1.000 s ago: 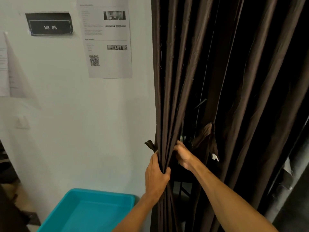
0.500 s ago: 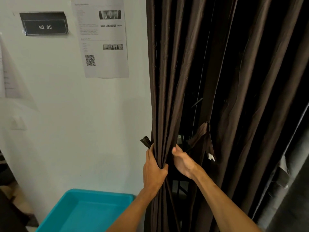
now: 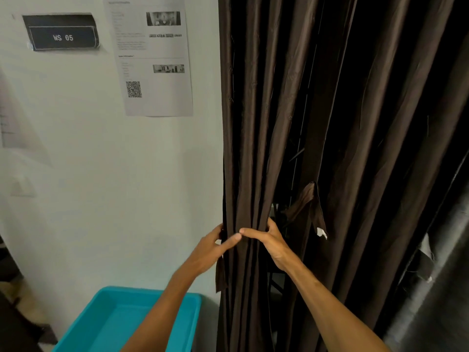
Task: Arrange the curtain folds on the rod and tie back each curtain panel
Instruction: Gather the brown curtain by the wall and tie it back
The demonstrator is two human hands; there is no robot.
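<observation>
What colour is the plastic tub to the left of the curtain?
Turquoise, plain with no pattern. The tub shows best in the head view, bottom left.

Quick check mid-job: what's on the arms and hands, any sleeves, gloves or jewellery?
Nothing worn shows. The left hand and right hand have no gloves, rings or watch; the left forearm and right forearm are uncovered to the picture's lower edge, no sleeve in view.

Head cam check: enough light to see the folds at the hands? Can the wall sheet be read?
Head view: the wall is evenly lit, no glare; folds of the curtain gripped by the left hand and right hand catch soft highlights and read clearly, while gaps further right sink to black; the sign reads WS 05, but small text on the printed sheet is too soft to read.
</observation>
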